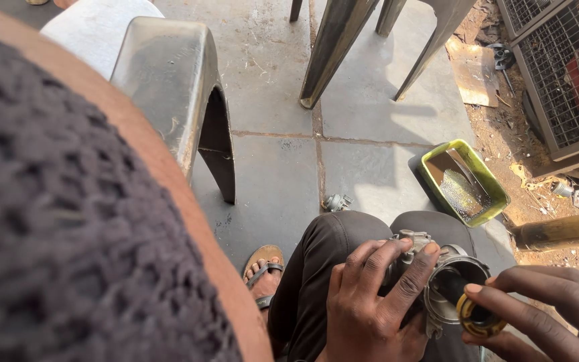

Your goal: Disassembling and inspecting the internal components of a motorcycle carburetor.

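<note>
A grey metal carburettor (pixel 430 275) is held on the lap, low in the view, clasped from the left by the left hand (pixel 366 305), whose fingers are curled over its top. At its round open mouth a yellow-ringed black plunger (pixel 474 314) is pinched by the fingertips of the right hand (pixel 551 312). Beyond the knees, a green tray (pixel 465 182) with liquid is set on the grey tiled floor (pixel 363 100), a small metal part (pixel 336 202) near it. A metal stool (pixel 172 87) and wire cages (pixel 564 67) are seen around.
</note>
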